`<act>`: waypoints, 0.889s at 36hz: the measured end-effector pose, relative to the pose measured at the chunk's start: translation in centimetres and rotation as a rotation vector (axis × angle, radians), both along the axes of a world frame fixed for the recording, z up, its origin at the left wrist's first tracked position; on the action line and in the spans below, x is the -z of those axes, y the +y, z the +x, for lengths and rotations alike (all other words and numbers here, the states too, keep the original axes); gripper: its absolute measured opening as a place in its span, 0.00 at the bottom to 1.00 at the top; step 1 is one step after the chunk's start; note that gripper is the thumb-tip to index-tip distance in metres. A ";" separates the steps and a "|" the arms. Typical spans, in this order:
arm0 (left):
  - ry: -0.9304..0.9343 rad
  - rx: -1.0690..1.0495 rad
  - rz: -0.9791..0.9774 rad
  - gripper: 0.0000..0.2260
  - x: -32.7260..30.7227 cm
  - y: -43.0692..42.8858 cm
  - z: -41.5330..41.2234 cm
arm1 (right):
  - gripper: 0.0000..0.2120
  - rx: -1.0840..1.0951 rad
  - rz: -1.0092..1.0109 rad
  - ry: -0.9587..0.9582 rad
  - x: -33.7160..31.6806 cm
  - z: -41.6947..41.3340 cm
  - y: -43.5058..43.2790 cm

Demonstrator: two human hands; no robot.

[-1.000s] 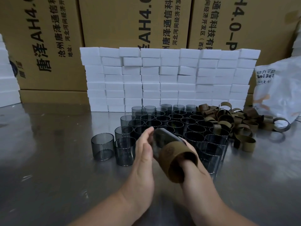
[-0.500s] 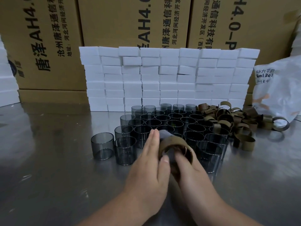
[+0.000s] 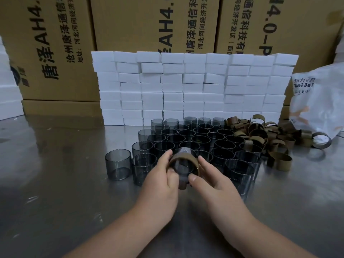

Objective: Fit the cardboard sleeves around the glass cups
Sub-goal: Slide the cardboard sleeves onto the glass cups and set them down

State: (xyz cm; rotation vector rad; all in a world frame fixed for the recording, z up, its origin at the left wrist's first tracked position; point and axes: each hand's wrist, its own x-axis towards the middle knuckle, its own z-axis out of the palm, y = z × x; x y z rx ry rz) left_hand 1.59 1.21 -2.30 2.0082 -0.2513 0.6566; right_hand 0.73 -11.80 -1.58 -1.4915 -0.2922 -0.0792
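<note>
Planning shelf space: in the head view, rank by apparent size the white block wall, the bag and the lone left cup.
1. Block wall.
2. Bag, partly cropped.
3. Lone cup, smallest though nearest.

light: dim, cool, indoor; source out of view
glare: pale smeared sheen on metal table (image 3: 55,183), mostly left side and far right
brightest: white foam blocks (image 3: 186,86), detail kept
shadows: soft, on table under left hand (image 3: 162,180) and right hand (image 3: 214,180); glass cups (image 3: 204,142) read near black
focus: cardboard sleeve (image 3: 184,156) and fingers slightly soft; cartons (image 3: 149,25) print sharp
distortion: wide-angle, cartons lean at frame edges
corners: darker
</note>
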 end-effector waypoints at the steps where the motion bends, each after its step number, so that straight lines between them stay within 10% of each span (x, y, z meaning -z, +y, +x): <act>1: 0.001 0.009 -0.018 0.21 0.0 0.0 0.1 | 0.26 0.000 0.001 -0.004 0.1 0.1 0.0; 11: -0.028 -0.077 -0.145 0.08 0.3 -0.9 0.8 | 0.21 0.135 -0.102 -0.042 1.0 1.0 1.0; 25: 0.106 -0.118 -0.328 0.17 0.7 -1.1 3.2 | 0.26 0.233 -0.253 0.044 1.4 3.1 2.6; 32: 0.127 -0.024 -0.284 0.17 1.0 0.0 3.6 | 0.07 0.163 -0.108 0.114 1.4 4.3 1.9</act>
